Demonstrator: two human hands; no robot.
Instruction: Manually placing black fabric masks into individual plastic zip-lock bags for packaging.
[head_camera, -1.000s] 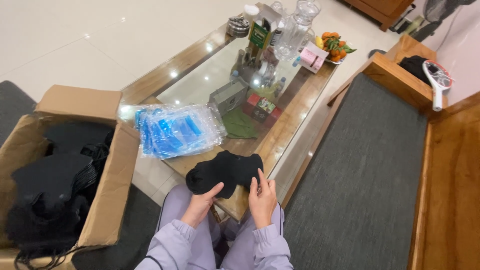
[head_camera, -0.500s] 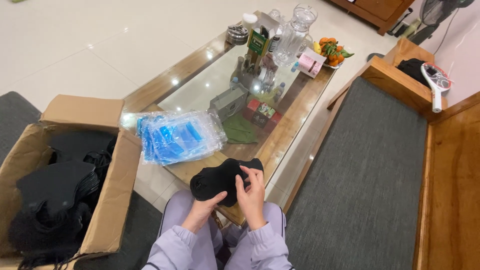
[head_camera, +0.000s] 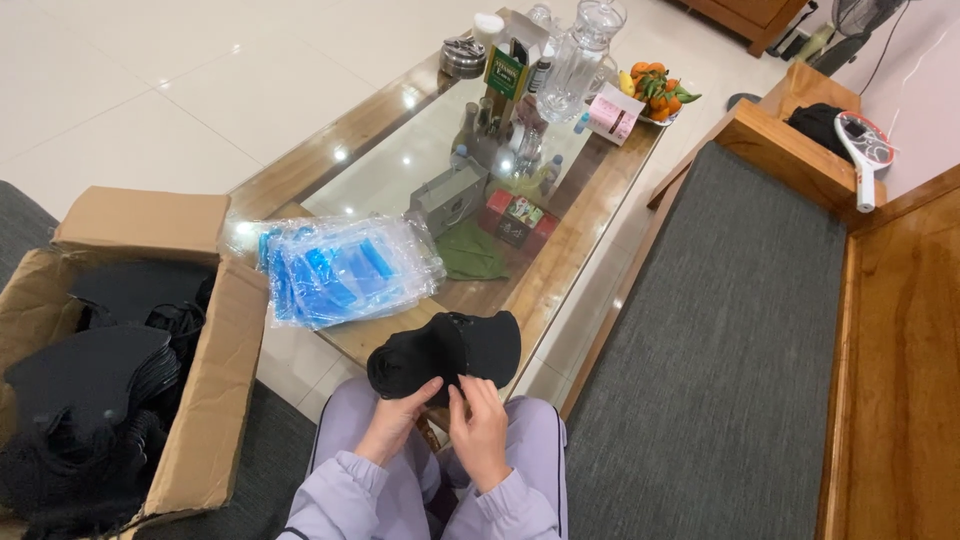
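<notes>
A black fabric piece (head_camera: 445, 350), folded and rounded, lies at the near end of the glass-topped coffee table (head_camera: 590, 210). My left hand (head_camera: 400, 412) grips its near left edge from below. My right hand (head_camera: 478, 420) pinches the fabric's near edge at the middle, fingers bent. Both arms wear lilac sleeves. Just left of the fabric sits a stack of clear plastic bags with blue strips (head_camera: 340, 268).
An open cardboard box (head_camera: 215, 400) full of black fabric items stands at my left. Bottles, a glass jug (head_camera: 585, 50), small boxes and a fruit bowl (head_camera: 655, 85) crowd the table's far end. A grey-cushioned wooden bench (head_camera: 730, 330) runs along the right.
Both hands have shifted slightly along the fabric's near edge, and my right hand now pinches it lower down. The black fabric stays at the table's near end.
</notes>
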